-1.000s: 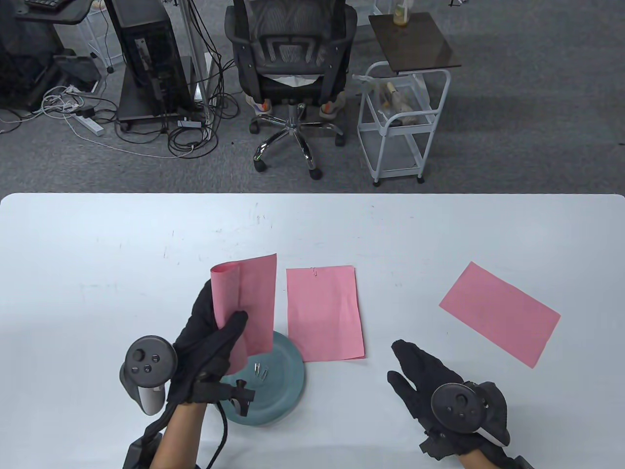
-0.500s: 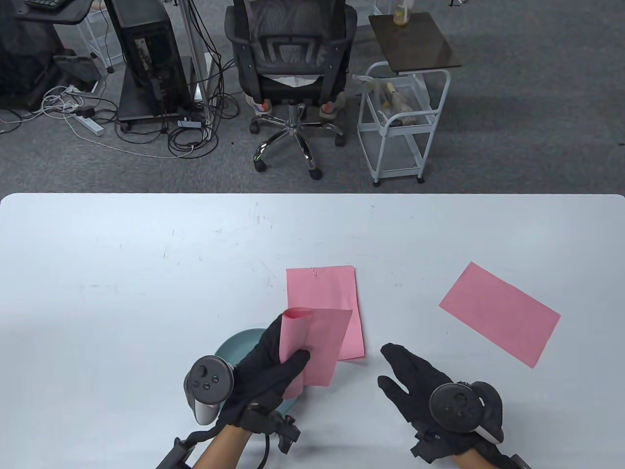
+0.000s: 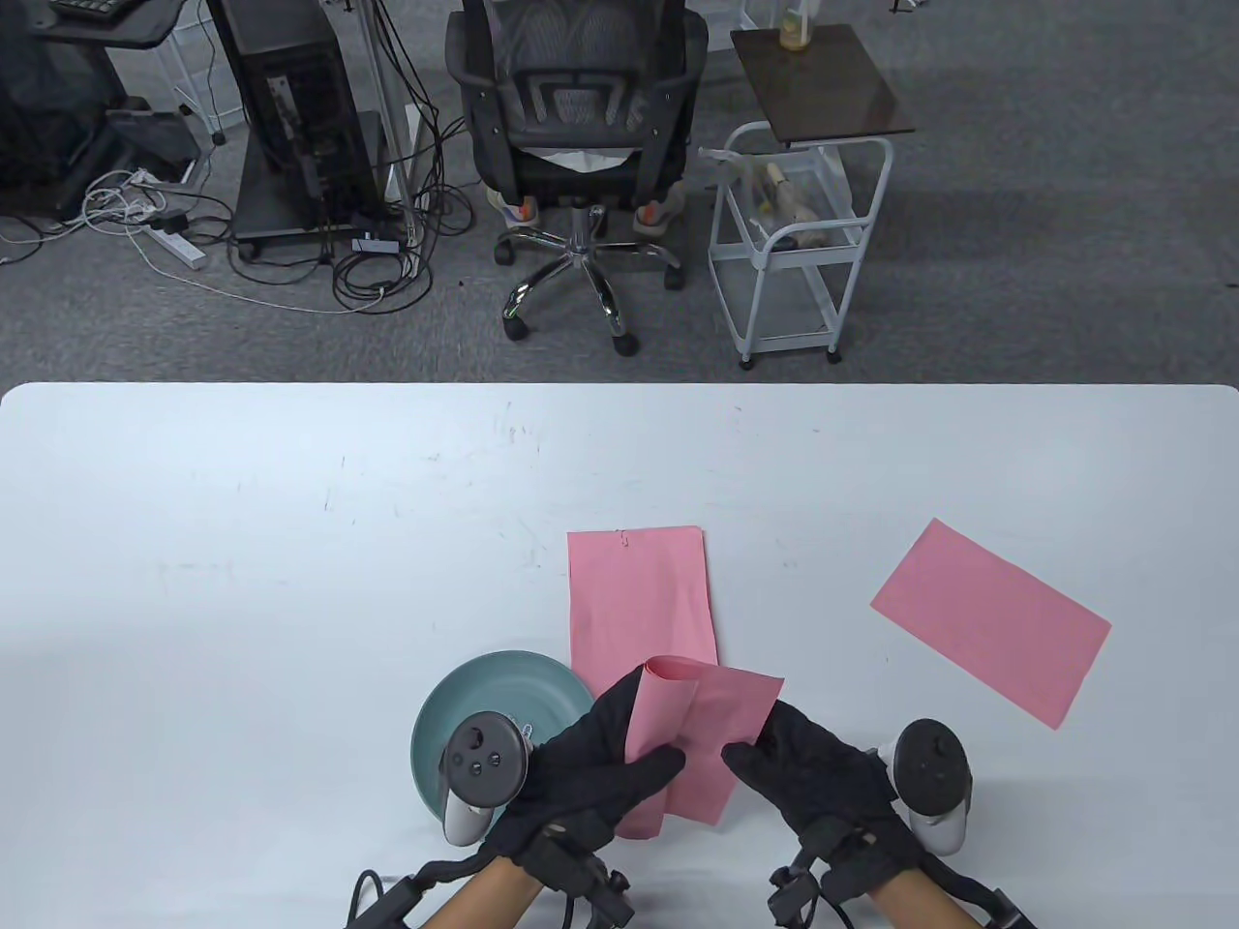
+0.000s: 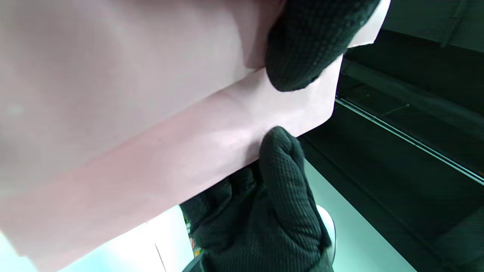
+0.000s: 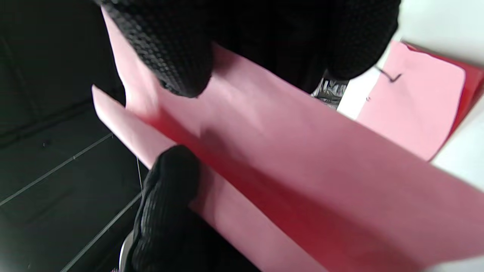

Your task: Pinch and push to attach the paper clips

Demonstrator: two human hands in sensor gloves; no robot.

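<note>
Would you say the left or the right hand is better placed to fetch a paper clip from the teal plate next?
Left, probably. The left hand hangs just beside the round teal plate, where a metal paper clip shows. The right hand sits farther away and already pinches the folded pink paper sheet, so it could keep hold.

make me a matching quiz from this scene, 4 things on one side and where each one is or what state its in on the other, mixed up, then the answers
Things:
1. curled pink sheet
2. clipped pink sheet
3. plain pink sheet
4. teal plate

Places or states:
A. lies alone on the table's right side, at an angle
B. held above the table between the left hand and the right hand
C. sits at the near edge, partly hidden behind the left hand's tracker
D. flat in the middle, a paper clip on its far edge

Pairs: 1-B, 2-D, 3-A, 4-C
</note>
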